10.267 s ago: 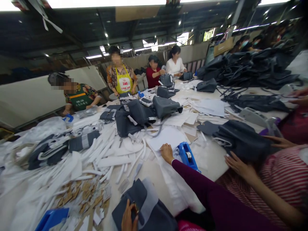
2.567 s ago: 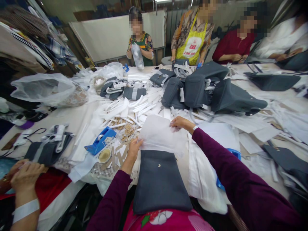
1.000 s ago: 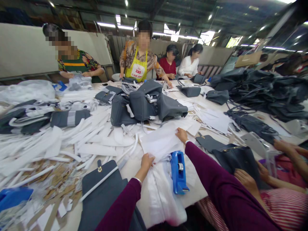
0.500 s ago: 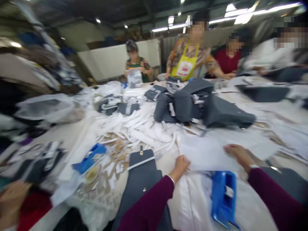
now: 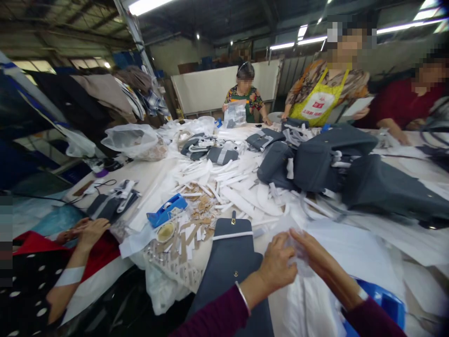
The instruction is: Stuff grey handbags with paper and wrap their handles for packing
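Note:
Both of my hands meet over a thin white tissue sheet [image 5: 351, 252] at the near edge of the table. My left hand [image 5: 278, 267] is closed, pinching a crumpled corner of the sheet. My right hand [image 5: 310, 250] grips the same corner from the other side, fingers closed on it. A flat grey bag flap [image 5: 229, 262] with a gold stud lies just left of my left hand. A blue tape dispenser [image 5: 380, 302] sits under my right forearm, partly hidden.
Grey handbags [image 5: 315, 164] are piled mid-table amid white strips [image 5: 228, 185] and cardboard scraps. A second blue tape dispenser [image 5: 167, 210] lies left. Other people work across the table; a neighbour's hand [image 5: 93, 229] rests at the left edge. Plastic bags [image 5: 129, 138] sit far left.
My hands have come together from opposite ends of the sheet and now bunch one corner. The view has swung left.

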The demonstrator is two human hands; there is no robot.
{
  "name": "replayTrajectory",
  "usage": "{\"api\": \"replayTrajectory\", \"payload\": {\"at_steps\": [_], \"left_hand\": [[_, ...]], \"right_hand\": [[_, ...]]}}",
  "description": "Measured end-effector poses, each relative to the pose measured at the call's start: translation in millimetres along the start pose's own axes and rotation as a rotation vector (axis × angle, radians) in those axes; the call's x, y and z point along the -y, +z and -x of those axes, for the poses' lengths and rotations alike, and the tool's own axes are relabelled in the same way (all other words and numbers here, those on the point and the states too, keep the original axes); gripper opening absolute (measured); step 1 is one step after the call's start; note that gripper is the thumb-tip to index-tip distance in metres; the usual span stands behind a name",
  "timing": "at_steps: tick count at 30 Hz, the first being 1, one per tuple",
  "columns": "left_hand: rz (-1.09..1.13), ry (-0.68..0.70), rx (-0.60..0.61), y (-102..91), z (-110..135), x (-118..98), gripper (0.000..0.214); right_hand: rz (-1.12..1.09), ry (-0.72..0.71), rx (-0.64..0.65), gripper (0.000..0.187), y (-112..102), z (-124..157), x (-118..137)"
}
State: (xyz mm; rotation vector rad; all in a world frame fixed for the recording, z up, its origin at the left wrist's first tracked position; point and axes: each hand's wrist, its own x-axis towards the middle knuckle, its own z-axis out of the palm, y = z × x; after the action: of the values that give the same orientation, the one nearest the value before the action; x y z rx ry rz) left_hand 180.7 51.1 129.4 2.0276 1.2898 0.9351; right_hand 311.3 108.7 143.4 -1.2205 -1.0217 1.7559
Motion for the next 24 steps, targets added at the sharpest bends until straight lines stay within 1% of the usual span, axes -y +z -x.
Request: {"api": "replayTrajectory", "payload": {"at_steps": [1,2,3,5,7,8,9,11,12,14,16,17,18,20,22,24], "left_hand": [[-0.055,0.01,0.004,-7.9,7.0,0.1,0.019],[-0.094,0.014,0.01,-16.5,14.1,1.2,0.019],[-0.111,0.014,0.017,-26.0,21.5,3.1,0.02],[-0.093,0.004,0.006,-47.3,37.7,7.2,0.028],[-0.079,-0.025,-0.048,-70.3,56.1,9.6,0.047],[-0.099,-0.047,-0.072,-81.2,65.6,10.3,0.059],[-0.134,-0.075,-0.083,-91.1,74.7,10.9,0.071],[-0.204,-0.136,-0.053,-106.0,91.6,13.1,0.088],[-0.218,-0.169,-0.021,-110.9,99.8,14.5,0.09],[-0.2,-0.236,0.039,-117.0,117.5,17.3,0.081],[-0.183,-0.315,0.05,-123.4,140.7,21.0,0.065],[-0.19,-0.364,0.02,-129.0,155.4,24.4,0.058],[-0.202,-0.421,-0.041,-136.9,172.7,29.5,0.052],[-0.238,-0.571,-0.244,-159.8,214.0,46.2,0.043],[-0.279,-0.768,-0.493,-187.7,259.8,70.5,0.04],[-0.41,-1.025,-0.64,-210.9,300.5,98.5,0.039]], "right_hand": [[-0.051,0.006,0.049,0.036,17.8,-1.0,0.2],[-0.097,0.003,0.072,0.035,31.7,-2.5,-0.4],[-0.135,0.003,0.08,0.034,42.1,-3.7,-1.9],[-0.177,0.019,0.051,0.031,55.3,-3.1,-6.8],[-0.171,0.101,0.049,0.03,63.4,2.1,-13.7],[-0.157,0.163,0.074,0.03,67.3,5.2,-17.9],[-0.137,0.233,0.123,0.03,71.9,8.0,-22.5],[-0.095,0.359,0.232,0.029,85.2,13.2,-32.8],[-0.075,0.404,0.284,0.028,94.3,16.5,-37.8],[-0.046,0.443,0.375,0.028,115.9,25.5,-45.6],[-0.012,0.404,0.439,0.031,137.6,35.5,-49.5],[0.015,0.357,0.452,0.033,146.4,39.3,-50.2],[0.05,0.302,0.443,0.035,153.0,41.6,-50.4],[0.121,0.213,0.386,0.04,158.5,41.9,-51.5],[0.153,0.194,0.322,0.042,155.2,38.1,-56.0],[0.155,0.221,0.289,0.043,147.8,33.9,-64.8]]}}
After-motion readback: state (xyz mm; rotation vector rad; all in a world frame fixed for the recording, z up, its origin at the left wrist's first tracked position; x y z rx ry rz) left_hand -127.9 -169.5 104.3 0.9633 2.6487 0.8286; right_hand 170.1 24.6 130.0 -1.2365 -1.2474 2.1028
